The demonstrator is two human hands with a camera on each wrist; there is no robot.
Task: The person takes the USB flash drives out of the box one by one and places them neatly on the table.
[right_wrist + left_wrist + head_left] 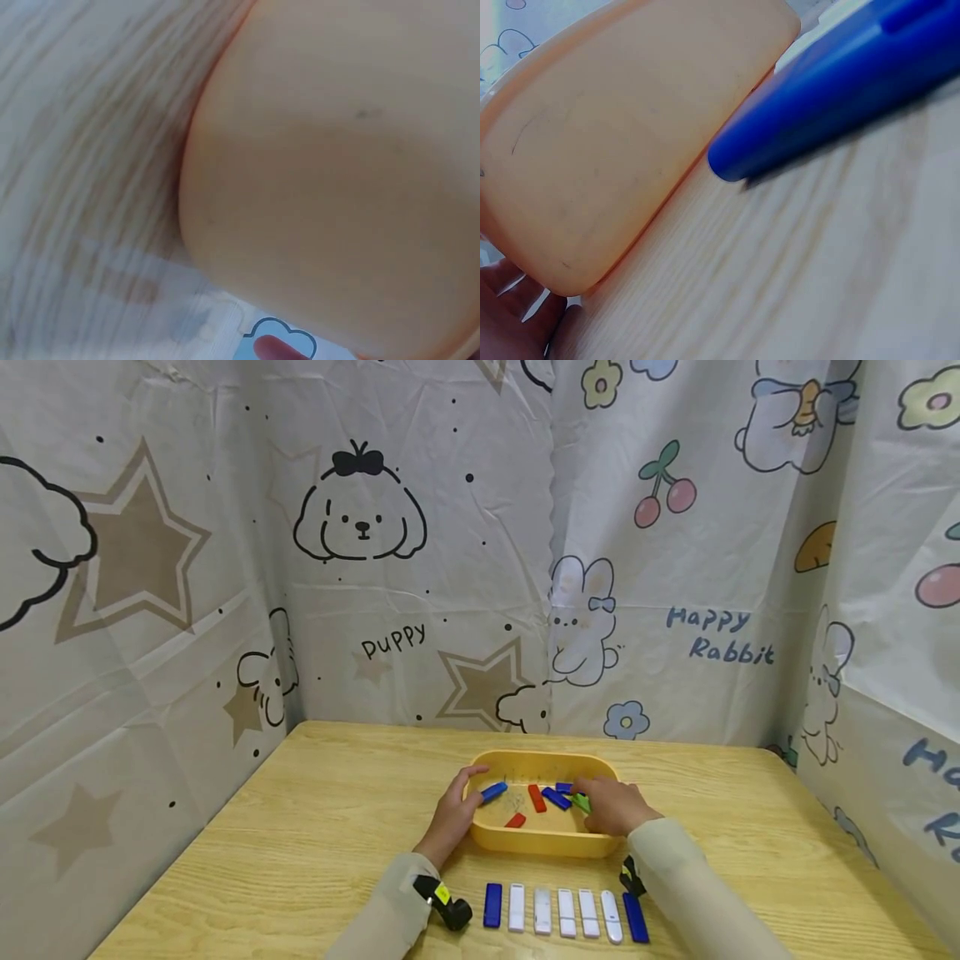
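My left hand (450, 817) grips the left end of a yellow plastic tray (540, 845), fingers outside the wall and thumb at the rim. Right by that thumb lies a blue stick (493, 792), shaped like a USB stick. In the left wrist view, fingers (532, 307) curl at the tray's lower corner. Over the tray's right end, my right hand (617, 807) reaches in with its fingers down. A green piece (582, 802) shows under its fingers, and a blue stick (563, 787) lies at the fingertips; I cannot tell whether the hand pinches either.
Inside the tray are also a red stick (537, 798), a blue stick (557, 798) and another red stick (515, 821). In front stands a row: a blue stick (492, 906), several white sticks (542, 911), and a blue stick (635, 917) beside the right sleeve. Patterned curtains (420, 610) enclose the wooden table (337, 827).
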